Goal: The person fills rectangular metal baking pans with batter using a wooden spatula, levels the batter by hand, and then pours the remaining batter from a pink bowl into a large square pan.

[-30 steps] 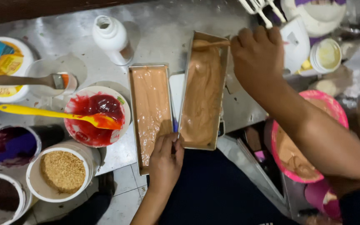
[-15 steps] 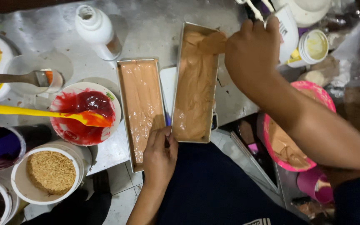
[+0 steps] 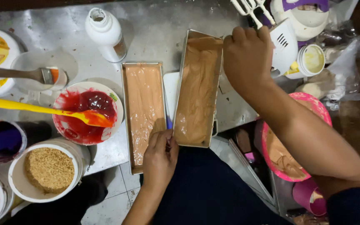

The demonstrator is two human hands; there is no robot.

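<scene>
While the left hand point(image 3: 160, 156) grips the near end of one batter-filled loaf tin point(image 3: 197, 89), the right hand point(image 3: 247, 58) clasps its far end; a second tin point(image 3: 142, 108) lies beside on the steel worktop point(image 3: 159, 25).

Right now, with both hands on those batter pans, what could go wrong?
1. The right pan sits tilted on a white block, held by the left hand and right hand; a slip could spill batter.
2. The left pan overhangs the table edge and could tip.
3. The yellow spatula in red sauce could be knocked.
</scene>
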